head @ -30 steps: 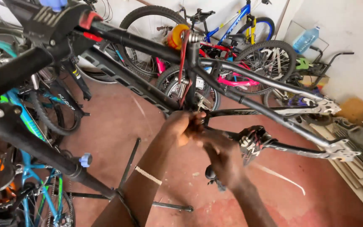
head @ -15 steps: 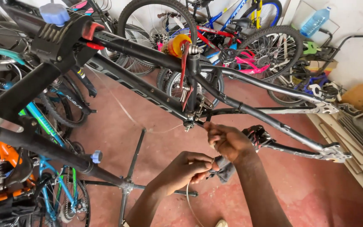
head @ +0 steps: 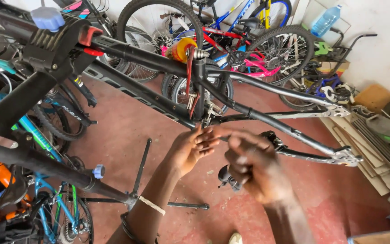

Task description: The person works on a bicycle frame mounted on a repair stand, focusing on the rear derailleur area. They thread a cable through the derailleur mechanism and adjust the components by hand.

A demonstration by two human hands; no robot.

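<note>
Red concrete floor (head: 113, 135) spreads beneath you, crowded with parked bikes (head: 249, 49) against a pale wall. You have a black bike frame (head: 258, 115) clamped in a repair stand (head: 46, 49), raised so its lower junction sits just ahead of your hands. Your left hand (head: 190, 149) is curled, fingertips meeting those of your right hand (head: 253, 167) just below the frame; both seem pinched on something small, though what it is you cannot tell. A water bottle (head: 326, 20) stands by the wall.
</note>
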